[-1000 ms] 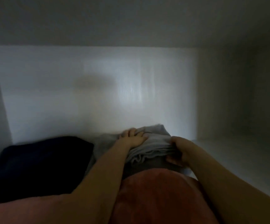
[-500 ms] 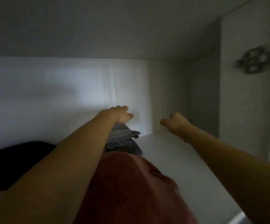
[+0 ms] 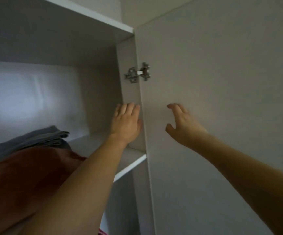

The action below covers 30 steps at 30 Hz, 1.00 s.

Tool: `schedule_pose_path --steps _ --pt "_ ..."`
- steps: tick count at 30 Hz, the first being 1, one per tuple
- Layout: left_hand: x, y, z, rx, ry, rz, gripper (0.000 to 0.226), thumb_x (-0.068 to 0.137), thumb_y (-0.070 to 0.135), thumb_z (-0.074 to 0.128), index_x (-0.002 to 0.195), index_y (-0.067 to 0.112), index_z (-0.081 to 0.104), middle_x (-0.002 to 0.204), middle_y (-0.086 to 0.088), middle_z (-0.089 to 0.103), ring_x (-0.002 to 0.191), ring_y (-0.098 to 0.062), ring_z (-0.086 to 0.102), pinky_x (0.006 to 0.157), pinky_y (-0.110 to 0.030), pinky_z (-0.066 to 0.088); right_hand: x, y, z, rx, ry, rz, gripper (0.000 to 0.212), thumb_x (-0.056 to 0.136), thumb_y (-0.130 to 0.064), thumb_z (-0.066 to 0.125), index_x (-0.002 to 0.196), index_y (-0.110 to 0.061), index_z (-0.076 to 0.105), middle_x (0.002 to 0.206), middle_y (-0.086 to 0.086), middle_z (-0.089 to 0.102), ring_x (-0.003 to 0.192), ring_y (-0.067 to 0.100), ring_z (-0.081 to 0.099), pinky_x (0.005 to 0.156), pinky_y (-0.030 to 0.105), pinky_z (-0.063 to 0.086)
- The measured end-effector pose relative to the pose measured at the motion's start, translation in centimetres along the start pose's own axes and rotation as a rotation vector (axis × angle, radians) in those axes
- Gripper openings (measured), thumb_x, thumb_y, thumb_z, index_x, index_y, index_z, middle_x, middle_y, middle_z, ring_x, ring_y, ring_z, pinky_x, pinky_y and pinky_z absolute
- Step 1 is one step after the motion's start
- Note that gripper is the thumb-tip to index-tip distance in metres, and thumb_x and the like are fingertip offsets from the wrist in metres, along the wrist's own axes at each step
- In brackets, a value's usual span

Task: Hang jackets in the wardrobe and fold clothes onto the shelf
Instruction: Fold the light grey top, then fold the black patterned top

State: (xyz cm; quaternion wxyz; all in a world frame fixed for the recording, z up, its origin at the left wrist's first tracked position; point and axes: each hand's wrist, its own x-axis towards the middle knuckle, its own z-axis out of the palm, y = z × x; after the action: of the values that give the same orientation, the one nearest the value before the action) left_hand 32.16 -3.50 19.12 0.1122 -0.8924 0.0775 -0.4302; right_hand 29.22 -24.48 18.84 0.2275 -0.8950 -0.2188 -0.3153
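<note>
Left hand [image 3: 126, 122] raised with fingers straight and together, holding nothing, in front of the wardrobe's right inner wall above the shelf [image 3: 130, 162]. Right hand [image 3: 182, 125] spread, fingers loosely bent, empty, before the open door [image 3: 222, 99] below the hinge [image 3: 137, 74]. Folded grey clothes [image 3: 35, 139] lie towards the shelf's back; a rust-red garment [image 3: 27, 175] sits at its front edge.

no readable text, labels, brands, numbers or signs anywhere in view
</note>
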Motion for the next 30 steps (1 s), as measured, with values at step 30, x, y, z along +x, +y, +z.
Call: schedule_pose_path --steps 30 --pt "-21.6 80.9 -31.3 -0.701 -0.211 0.591 0.052 0.097 0.035 0.033 0.142 0.01 0.034 0.145 -0.008 0.041 0.13 -0.028 0.039 0.113 -0.047 0.026 -70.5 30.9 -52.9 -0.441 0.019 0.909 0.065 0.091 -0.026 0.061 0.148 -0.014 0.03 0.153 0.006 0.033 0.136 0.027 0.036 0.109 0.037 0.033"
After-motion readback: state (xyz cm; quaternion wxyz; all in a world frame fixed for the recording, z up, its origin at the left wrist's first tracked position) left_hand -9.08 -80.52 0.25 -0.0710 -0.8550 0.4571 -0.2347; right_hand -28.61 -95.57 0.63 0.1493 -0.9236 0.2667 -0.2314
